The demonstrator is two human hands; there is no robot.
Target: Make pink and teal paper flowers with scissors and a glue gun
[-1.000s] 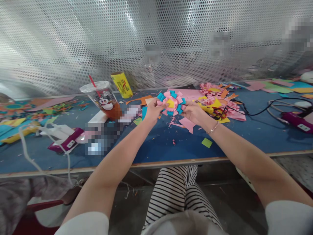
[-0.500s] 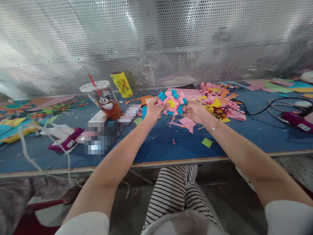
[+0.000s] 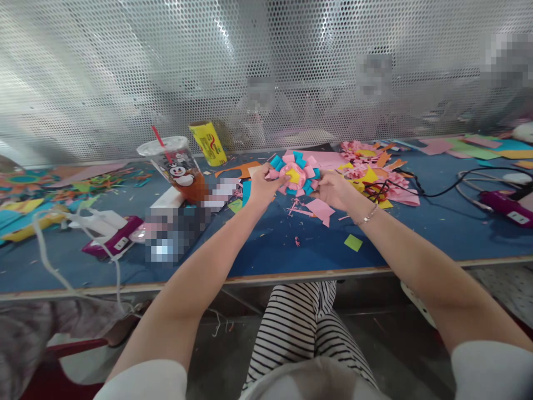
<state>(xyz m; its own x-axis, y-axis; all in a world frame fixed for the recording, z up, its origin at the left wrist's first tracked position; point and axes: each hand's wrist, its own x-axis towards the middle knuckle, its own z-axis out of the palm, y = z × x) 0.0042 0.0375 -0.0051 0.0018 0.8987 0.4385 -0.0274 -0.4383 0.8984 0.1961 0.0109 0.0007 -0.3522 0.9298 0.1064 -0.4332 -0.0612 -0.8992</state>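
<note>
Between my two hands, just above the blue table (image 3: 266,250), is a paper flower (image 3: 298,172) with pink and blue looped petals and a yellow centre. My left hand (image 3: 262,186) grips its left side, the thumb reaching over the petals toward the yellow middle. On the flower's right edge, the fingers of my right hand (image 3: 333,189) are closed at the petals. Pink paper scraps (image 3: 320,211) lie below the flower. A small green paper square (image 3: 353,242) rests nearer the table's front edge.
Left of my hands stand a plastic drink cup (image 3: 179,169) with a red straw and a yellow tube (image 3: 208,143). Pink paper flowers (image 3: 391,183) lie to the right beside a black cable (image 3: 437,183). Purple power strips (image 3: 112,238) sit at both sides. A perforated metal panel (image 3: 291,66) rises behind.
The paper flower has turned slightly between my hands, its petals shifting position. My right fingers have moved a little along its edge.
</note>
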